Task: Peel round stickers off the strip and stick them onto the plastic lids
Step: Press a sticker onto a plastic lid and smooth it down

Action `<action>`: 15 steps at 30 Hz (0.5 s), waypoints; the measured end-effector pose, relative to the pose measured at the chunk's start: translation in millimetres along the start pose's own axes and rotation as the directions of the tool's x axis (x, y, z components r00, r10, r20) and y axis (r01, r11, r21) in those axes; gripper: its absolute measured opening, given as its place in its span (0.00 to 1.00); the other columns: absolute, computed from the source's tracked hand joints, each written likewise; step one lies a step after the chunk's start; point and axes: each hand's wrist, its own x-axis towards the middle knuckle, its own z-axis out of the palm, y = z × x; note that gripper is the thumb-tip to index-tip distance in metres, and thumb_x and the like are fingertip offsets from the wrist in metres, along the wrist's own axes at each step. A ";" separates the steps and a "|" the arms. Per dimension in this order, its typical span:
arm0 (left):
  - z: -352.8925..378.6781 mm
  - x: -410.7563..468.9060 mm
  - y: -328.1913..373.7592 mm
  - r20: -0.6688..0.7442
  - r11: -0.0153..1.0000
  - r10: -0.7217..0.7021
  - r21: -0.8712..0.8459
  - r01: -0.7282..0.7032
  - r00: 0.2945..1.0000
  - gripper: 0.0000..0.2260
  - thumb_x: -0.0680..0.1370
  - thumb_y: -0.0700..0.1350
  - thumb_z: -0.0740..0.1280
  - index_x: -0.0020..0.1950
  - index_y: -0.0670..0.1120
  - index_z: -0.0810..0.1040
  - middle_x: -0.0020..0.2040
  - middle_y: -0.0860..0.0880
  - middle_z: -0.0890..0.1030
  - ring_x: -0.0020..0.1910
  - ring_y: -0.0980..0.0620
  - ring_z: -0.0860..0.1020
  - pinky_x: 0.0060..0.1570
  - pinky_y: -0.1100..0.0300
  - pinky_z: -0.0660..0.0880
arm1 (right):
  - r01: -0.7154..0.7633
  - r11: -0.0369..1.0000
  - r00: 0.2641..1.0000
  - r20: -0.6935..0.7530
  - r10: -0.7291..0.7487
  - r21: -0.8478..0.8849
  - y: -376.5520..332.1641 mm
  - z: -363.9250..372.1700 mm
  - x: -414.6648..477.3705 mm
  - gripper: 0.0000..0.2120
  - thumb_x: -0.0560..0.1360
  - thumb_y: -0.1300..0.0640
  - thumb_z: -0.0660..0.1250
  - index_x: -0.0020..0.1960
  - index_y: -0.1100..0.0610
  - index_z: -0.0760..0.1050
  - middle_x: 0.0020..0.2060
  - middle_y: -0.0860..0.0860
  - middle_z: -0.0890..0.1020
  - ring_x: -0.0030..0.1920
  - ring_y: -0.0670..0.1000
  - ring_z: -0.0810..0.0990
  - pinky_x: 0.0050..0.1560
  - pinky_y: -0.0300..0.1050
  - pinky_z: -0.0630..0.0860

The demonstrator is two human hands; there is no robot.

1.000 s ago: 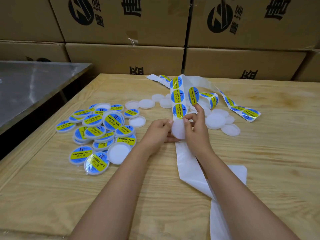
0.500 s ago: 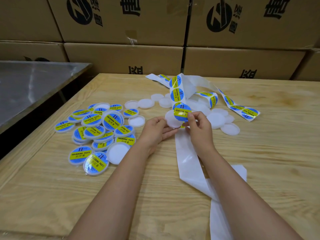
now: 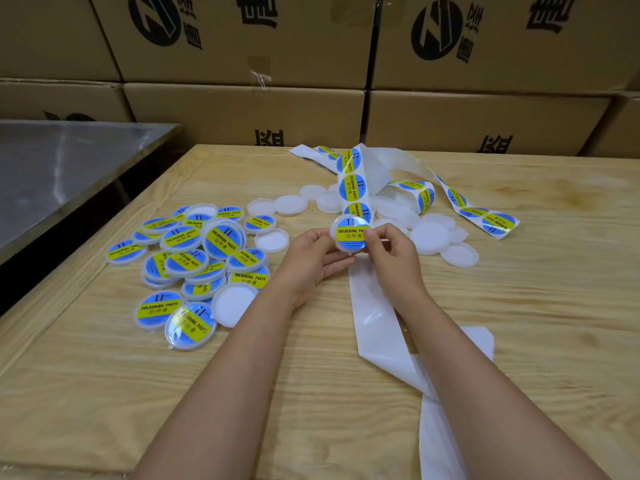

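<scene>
Left hand at mid-scene, raised off the surface, fingers curled under and round the left rim of one plastic lid; firm grasp, lid face turned up toward the camera. Right hand just to the right, thumb and forefinger pinching the right edge of the same lid, thumb tip resting on the round sticker laid over its face. Sticker print level, running left to right; right end hidden under the thumb, so seating at that edge not confirmable. Judged: sticker placed, pressing-down in hand.

Outward, far side: strip rising directly beyond the held lid, long axis near to far, next sticker touching or just behind the lid's far rim; cannot tell which. Near side: spent backing trailing toward the camera under the right forearm.

Outward, left: heap of labelled lids, well apart from the left hand, nothing between. Judged drop point for the finished lid; left hand the nearer of the two. Outward, right and far: bare lids near the right hand, a few more far left of the strip. Judged source of the next lid; right hand the nearer. Risk noted: crease or bubble if thumb pressure uneven.
</scene>
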 end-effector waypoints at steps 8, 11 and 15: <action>0.5 1.2 -1.8 -0.009 1.000 0.011 0.021 -0.011 1.000 0.05 0.80 0.41 0.60 0.47 0.41 0.72 0.44 0.43 0.84 0.44 0.48 0.84 0.45 0.57 0.81 | -0.002 1.000 1.000 -0.011 0.002 -0.005 1.2 0.4 0.0 0.10 0.78 0.58 0.63 0.38 0.56 0.71 0.39 0.56 0.80 0.42 0.52 0.77 0.44 0.42 0.71; 0.2 2.0 -3.1 -0.019 1.000 0.011 0.023 -0.011 1.000 0.05 0.81 0.41 0.59 0.46 0.42 0.72 0.44 0.43 0.84 0.43 0.47 0.84 0.45 0.56 0.81 | -0.003 1.000 1.000 -0.010 0.002 -0.010 3.0 0.7 0.7 0.11 0.78 0.58 0.63 0.37 0.55 0.71 0.38 0.53 0.79 0.39 0.49 0.75 0.42 0.40 0.70; -0.6 2.9 -4.0 -0.031 0.998 0.018 0.056 -0.016 0.999 0.05 0.81 0.42 0.60 0.48 0.41 0.72 0.45 0.42 0.83 0.44 0.47 0.83 0.46 0.56 0.81 | 0.008 0.999 1.000 -0.009 -0.009 -0.035 4.7 0.3 2.1 0.10 0.78 0.58 0.63 0.38 0.56 0.71 0.37 0.51 0.78 0.38 0.46 0.75 0.39 0.35 0.69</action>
